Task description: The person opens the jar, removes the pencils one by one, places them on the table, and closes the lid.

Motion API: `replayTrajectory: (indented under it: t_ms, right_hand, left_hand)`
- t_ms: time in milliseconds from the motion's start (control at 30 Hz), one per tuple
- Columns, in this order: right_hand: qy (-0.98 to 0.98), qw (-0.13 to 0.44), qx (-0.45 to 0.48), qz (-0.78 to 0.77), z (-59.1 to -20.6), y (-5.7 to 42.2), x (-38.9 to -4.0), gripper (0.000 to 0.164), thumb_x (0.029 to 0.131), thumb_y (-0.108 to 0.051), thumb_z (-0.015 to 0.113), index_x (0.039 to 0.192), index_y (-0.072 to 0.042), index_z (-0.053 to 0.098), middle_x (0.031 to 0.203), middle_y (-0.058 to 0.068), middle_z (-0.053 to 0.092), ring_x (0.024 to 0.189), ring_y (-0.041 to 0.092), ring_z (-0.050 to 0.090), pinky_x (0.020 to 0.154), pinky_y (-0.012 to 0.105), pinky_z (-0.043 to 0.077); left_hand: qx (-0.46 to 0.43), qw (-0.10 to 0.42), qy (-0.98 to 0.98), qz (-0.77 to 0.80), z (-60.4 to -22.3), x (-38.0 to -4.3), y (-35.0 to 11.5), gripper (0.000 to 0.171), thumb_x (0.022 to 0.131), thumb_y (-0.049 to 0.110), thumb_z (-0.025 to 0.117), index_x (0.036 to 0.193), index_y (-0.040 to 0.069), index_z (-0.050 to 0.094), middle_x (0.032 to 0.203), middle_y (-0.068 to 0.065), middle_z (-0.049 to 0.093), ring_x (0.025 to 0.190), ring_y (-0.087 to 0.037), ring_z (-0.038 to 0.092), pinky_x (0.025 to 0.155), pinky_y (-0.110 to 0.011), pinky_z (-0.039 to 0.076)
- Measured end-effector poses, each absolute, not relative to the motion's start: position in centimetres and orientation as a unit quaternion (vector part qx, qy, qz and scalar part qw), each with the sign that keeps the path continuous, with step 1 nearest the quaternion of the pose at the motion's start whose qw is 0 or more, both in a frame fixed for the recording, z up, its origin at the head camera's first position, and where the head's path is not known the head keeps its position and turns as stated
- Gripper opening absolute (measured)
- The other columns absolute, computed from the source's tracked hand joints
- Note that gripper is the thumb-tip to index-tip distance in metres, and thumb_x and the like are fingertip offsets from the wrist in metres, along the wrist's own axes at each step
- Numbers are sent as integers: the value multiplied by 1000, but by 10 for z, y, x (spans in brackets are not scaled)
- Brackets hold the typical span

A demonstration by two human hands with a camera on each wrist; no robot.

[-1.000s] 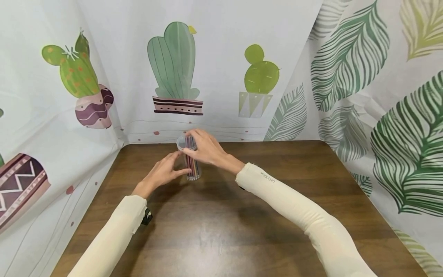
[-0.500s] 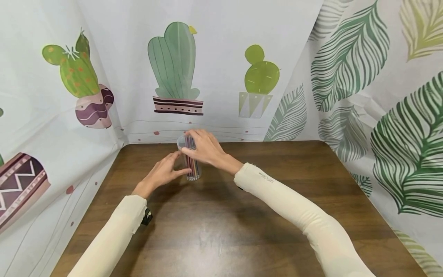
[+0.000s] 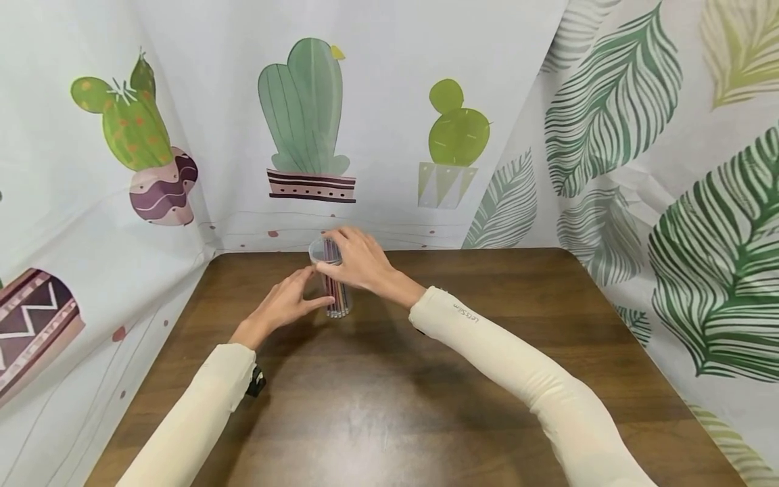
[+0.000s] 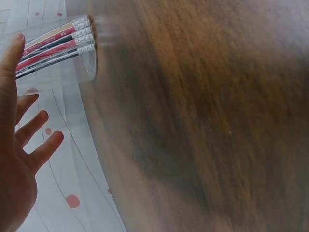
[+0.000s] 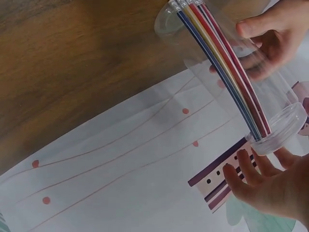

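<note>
A clear, cylindrical container (image 4: pixel 63 75) stands upright toward eleven o'clock on the wooden table (image 3: pixel 395 399), a thicker clear rim (image 5: pixel 292 121) circling its top. Inside, slim pencils (image 5: pixel 224 65) in blue, yellow, red and black stand closely bunched, pale eraser ends down, toward six o'clock in the head view.

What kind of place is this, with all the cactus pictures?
Looks like a corner indoors, maybe a craft or filming spot, but I can't be sure. There's a wooden table, white printed sheets behind it, and a clear jar of pencils.
</note>
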State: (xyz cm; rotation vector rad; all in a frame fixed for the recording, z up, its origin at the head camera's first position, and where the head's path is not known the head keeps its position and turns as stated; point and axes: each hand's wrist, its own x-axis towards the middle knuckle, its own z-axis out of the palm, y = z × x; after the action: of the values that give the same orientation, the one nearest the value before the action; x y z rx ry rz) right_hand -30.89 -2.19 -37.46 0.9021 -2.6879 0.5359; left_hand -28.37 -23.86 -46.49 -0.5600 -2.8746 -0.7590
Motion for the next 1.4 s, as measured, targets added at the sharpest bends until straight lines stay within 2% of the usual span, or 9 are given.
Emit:
replayTrajectory:
  t_ms: [100,300,533,633,800,900,1033,1167,1400]
  right_hand:
    - [-923,130,313,181,-373,-23,-309,71,94,-63,63,152,-24,50,148,4,54,134,25,54,110,48,47]
    - [-926,137,295,189,-373,-23,-311,74,94,-69,61,149,-22,51,134,6,59,109,21,62,87,39,57]
    - [-926,129,300,191,-369,-25,-312,75,92,-64,66,153,-24,48,147,5,56,128,25,58,99,44,54]
    - [-924,136,297,198,-370,-24,-311,77,91,-68,65,151,-23,49,143,8,57,117,27,63,91,43,57]
    - [-924,144,289,203,-375,-21,-310,70,91,-69,65,141,-21,54,128,7,59,94,19,62,73,34,57]
    - [-926,139,289,201,-378,-19,-310,67,91,-68,65,142,-25,56,127,5,58,95,19,62,74,34,57]
    - [-927,132,290,196,-379,-19,-310,72,90,-68,67,149,-30,52,134,6,56,102,24,64,82,41,58]
    - [-926,140,288,198,-379,-20,-309,77,88,-71,67,149,-27,50,132,7,56,98,23,64,77,39,59]
    - [-922,151,296,199,-378,-19,-309,66,92,-68,65,138,-21,58,125,5,58,89,17,60,70,33,56]
  left_hand:
    - [-186,59,-949,-249,-464,-284,-240,101,89,68,69,162,9,32,156,-25,46,136,-47,51,105,-66,46]
    - [-185,50,-950,-245,-460,-286,-241,103,89,69,69,165,15,27,158,-25,43,137,-48,49,104,-67,46]
    - [-189,51,-950,-245,-456,-288,-241,104,89,70,68,165,11,26,159,-26,42,139,-48,47,108,-66,44]
    - [-189,49,-949,-248,-457,-287,-242,103,89,69,69,166,16,24,159,-25,42,138,-49,48,106,-67,44]
    - [-193,46,-946,-256,-461,-286,-240,100,89,69,69,166,21,26,159,-23,43,138,-48,49,104,-68,46]
    - [-190,48,-947,-255,-464,-287,-238,101,89,70,68,164,16,29,158,-23,44,138,-48,49,105,-67,45]
    - [-189,54,-947,-253,-466,-286,-238,103,88,71,69,162,10,32,156,-25,46,137,-48,50,105,-67,46]
    - [-189,56,-948,-249,-466,-285,-238,103,88,70,69,164,13,28,155,-26,46,136,-48,51,104,-67,46]
    - [-185,47,-948,-253,-465,-286,-238,102,89,69,69,165,18,27,159,-22,43,139,-46,48,106,-66,46]
